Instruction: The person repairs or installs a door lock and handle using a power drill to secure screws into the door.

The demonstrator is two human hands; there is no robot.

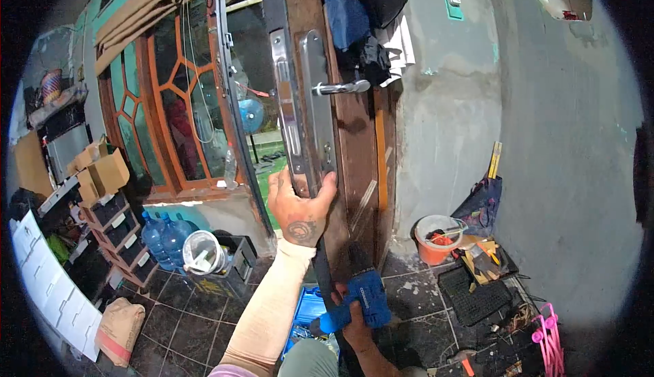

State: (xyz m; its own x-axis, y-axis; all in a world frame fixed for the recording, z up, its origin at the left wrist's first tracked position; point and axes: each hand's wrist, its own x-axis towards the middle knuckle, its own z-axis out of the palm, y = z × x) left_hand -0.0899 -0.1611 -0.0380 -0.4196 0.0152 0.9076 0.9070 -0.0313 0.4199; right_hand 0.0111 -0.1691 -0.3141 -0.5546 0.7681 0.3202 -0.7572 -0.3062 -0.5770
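My left hand (300, 207) is wrapped round the edge of a brown wooden door (349, 173), just below the lock, thumb on the door's face. A metal mortise lock faceplate (289, 104) is set into that edge. On the face beside it is a long handle plate (315, 91) with a lever handle (340, 88) pointing right. Low beside the door, my right hand (357, 329) grips a blue cordless drill (368, 299), its black chuck pointing up. Part of my right hand's fingers is hidden. A blue open case (310, 309) lies on the floor behind the door edge.
At left stand blue water bottles (163, 237), a white bucket (204, 253) and a shelf of drawers (119, 230). On the right are an orange bucket (436, 237), a black crate (473, 295) and a pink object (548, 339). Dark clothes (351, 9) hang above the handle.
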